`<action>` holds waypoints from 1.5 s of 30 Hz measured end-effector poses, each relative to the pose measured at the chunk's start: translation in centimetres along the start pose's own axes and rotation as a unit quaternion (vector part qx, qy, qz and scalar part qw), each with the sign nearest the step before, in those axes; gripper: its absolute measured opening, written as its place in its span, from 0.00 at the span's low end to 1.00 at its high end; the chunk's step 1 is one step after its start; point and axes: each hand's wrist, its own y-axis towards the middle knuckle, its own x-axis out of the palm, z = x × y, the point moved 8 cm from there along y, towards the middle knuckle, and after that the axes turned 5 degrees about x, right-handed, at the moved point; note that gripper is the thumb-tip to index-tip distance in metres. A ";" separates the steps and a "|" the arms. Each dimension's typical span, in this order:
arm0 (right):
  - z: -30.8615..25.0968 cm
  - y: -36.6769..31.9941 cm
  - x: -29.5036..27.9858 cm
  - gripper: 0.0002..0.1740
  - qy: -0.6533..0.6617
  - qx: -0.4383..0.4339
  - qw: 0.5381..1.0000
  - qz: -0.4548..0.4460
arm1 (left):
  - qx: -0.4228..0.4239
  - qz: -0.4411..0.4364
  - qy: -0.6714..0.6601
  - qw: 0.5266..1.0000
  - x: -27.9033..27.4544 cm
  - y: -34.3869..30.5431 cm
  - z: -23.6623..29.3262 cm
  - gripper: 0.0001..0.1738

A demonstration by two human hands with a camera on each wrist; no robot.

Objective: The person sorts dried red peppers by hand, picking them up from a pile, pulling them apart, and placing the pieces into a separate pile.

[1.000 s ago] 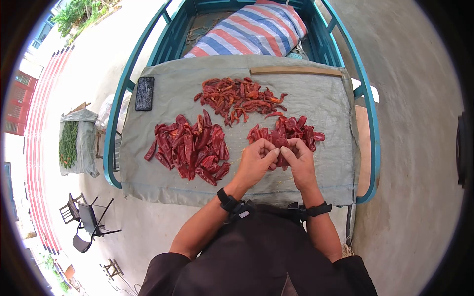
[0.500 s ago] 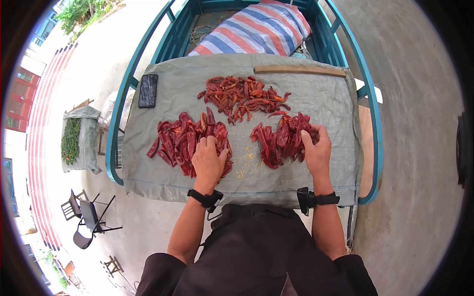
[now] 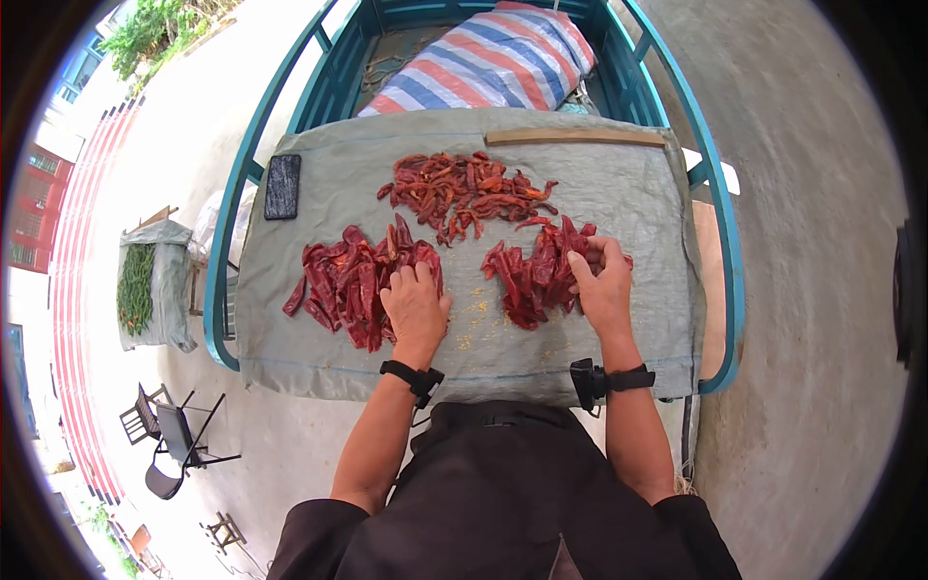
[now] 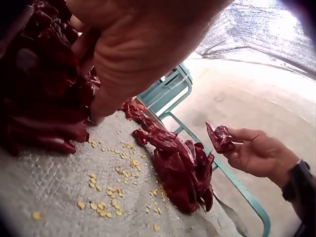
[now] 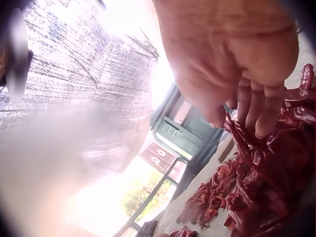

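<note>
My left hand (image 3: pixel 418 307) lies against the near right side of the left pile of dried red chillies (image 3: pixel 338 280). Its fingers reach down among the pods, and the fingertips are partly hidden there. My right hand (image 3: pixel 607 287) is at the right side of a smaller pile of dried chillies (image 3: pixel 532 280). In the left wrist view, its thumb and fingers pinch one dark red dried chilli (image 4: pixel 222 139), apart from that pile. Pale yellow seeds (image 4: pixel 101 205) are scattered on the grey woven sheet (image 3: pixel 464 367) between the two piles.
A third pile of shrivelled, brighter red chillies (image 3: pixel 459 188) lies farther back. A black phone (image 3: pixel 282 187) is at the back left and a wooden strip (image 3: pixel 575 138) along the back right. Teal rails (image 3: pixel 730 290) flank the sheet. Behind it lies a striped bag (image 3: pixel 493 60).
Both hands were together over the right pile, working on a chilli; they have parted. The left hand has gone to the left pile and shifted slightly right; the right hand has moved to its pile's right side.
</note>
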 end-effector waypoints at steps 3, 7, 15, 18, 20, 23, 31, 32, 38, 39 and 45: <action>-0.1 0.0 0.1 0.18 -0.077 -0.054 0.996 -0.003 | -0.010 -0.009 -0.032 0.999 1.4 0.0 -0.3 0.28; 0.8 -0.3 0.1 0.17 -0.115 -0.080 0.990 -0.007 | -0.002 0.016 -0.061 0.998 1.6 0.2 -0.5 0.22; 1.0 -1.0 -0.5 0.13 -0.111 -0.042 0.993 -0.016 | -0.102 0.031 -0.378 0.920 -1.5 0.2 -0.9 0.15; 0.5 -1.4 0.3 0.12 -0.054 -0.012 0.996 -0.063 | -0.103 0.045 -0.593 0.797 -0.3 0.4 -0.5 0.11; -0.4 -2.0 1.4 0.11 -0.007 0.010 0.993 -0.115 | -0.114 -0.005 -0.684 0.721 0.3 0.3 0.5 0.09; -1.9 -3.6 3.7 0.09 0.050 0.038 0.980 -0.187 | -0.116 -0.066 -0.777 0.615 -1.2 -0.1 3.2 0.10; -2.5 -5.3 6.2 0.08 0.130 0.081 0.963 -0.220 | -0.088 -0.176 -0.830 0.522 -1.7 -1.6 7.0 0.14; -2.5 -5.4 6.3 0.08 0.140 0.084 0.961 -0.222 | -0.082 -0.184 -0.832 0.518 -1.6 -1.8 7.3 0.15; -1.3 -4.9 6.0 0.05 0.155 0.060 0.970 -0.178 | -0.080 -0.192 -0.824 0.527 -1.4 -2.3 7.6 0.15; -1.3 -4.8 5.8 0.05 0.156 0.055 0.972 -0.166 | -0.082 -0.190 -0.823 0.530 -1.4 -2.3 7.6 0.15; -1.4 -4.4 4.3 0.06 0.158 0.080 0.976 -0.130 | -0.096 -0.120 -0.810 0.565 -0.7 -1.8 6.8 0.15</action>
